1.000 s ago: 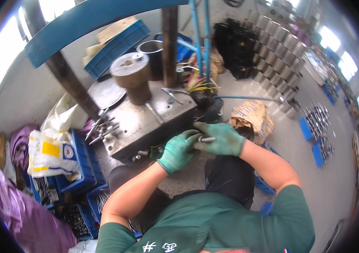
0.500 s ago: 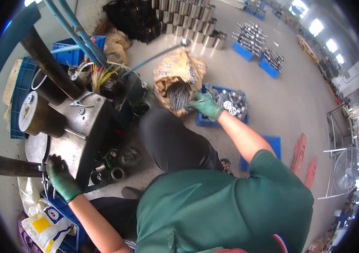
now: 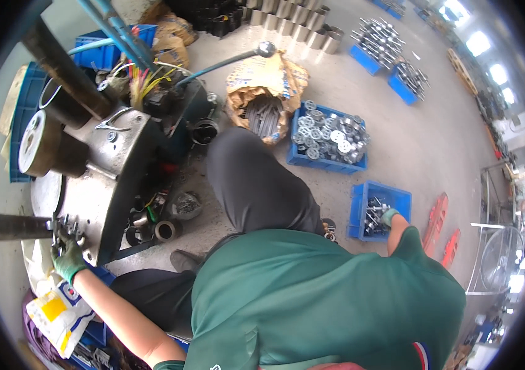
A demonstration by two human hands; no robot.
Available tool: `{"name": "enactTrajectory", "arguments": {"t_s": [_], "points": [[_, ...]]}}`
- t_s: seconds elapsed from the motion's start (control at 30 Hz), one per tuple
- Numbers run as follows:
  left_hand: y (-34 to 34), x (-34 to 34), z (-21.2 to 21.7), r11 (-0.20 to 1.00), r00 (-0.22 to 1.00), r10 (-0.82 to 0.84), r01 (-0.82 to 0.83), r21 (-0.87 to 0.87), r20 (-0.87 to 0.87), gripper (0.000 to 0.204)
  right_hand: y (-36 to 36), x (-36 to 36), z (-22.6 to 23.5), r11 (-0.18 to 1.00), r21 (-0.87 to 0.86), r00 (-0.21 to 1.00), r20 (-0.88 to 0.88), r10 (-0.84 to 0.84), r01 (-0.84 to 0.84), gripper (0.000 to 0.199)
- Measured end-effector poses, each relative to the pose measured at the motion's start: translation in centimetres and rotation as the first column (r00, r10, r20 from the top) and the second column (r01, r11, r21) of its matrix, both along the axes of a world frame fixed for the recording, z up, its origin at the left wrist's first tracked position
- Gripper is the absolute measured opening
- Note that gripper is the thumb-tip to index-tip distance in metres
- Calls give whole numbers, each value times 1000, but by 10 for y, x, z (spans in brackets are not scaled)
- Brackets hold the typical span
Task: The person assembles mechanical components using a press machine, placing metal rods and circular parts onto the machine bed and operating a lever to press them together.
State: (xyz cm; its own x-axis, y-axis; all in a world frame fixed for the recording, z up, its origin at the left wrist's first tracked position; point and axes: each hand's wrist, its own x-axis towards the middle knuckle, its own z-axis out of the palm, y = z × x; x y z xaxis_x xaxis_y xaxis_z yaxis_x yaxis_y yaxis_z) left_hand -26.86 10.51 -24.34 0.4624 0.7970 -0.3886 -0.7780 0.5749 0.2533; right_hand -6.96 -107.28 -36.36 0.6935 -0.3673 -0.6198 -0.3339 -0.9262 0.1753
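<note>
Green-gloved left hand [image 3: 69,260] at a cluster of metal parts [image 3: 68,230] by the corner of the steel surface [image 3: 86,200], right hand [image 3: 390,217] at a blue bin [image 3: 400,200] of small metal pieces [image 3: 373,214] on the floor [image 3: 423,142], unclear whether either hand's fingers [image 3: 59,251] grip anything

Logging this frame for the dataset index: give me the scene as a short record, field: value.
Left hand: green glove, at the upright metal parts on the table corner; grip unclear
Right hand: green glove, at the right side of the small-parts bin; fingers not clear
Small-parts bin: blue, loose metal pieces inside
Wheel bin: blue, heaped with round spoked parts
Sack: brown, open, grey strips inside, left of the wheel bin
Table: metal, on the person's left
</note>
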Motion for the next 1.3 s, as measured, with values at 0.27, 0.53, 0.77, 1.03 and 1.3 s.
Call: {"name": "enactTrajectory", "arguments": {"t_s": [0.27, 0.53, 0.77, 1.03, 1.3], "points": [[-100, 53, 61, 977, 972, -47, 93, 192, -229, 52, 222, 146, 4, 844, 494, 970, 215, 116, -210, 46], [-91, 62, 39, 998, 997, 45, -43, -40, 67, 23, 539, 277, 178, 253, 556, 595, 607, 527, -792, 49], [-112, 63, 63, 991, 989, 136, -135, 25, -52, 23, 747, 186, 262, -199, 475, 237, 706, 668, -857, 44], [-166, 98, 102, 743, 714, 438, 55, 667, -546, 28, 868, 184, 189, -32, 41, 15, 817, 576, -999, 36], [-157, 80, 95, 604, 645, 503, 213, 768, -575, 30, 883, 182, 192, -73, 20, -29, 792, 610, -997, 28]]}}
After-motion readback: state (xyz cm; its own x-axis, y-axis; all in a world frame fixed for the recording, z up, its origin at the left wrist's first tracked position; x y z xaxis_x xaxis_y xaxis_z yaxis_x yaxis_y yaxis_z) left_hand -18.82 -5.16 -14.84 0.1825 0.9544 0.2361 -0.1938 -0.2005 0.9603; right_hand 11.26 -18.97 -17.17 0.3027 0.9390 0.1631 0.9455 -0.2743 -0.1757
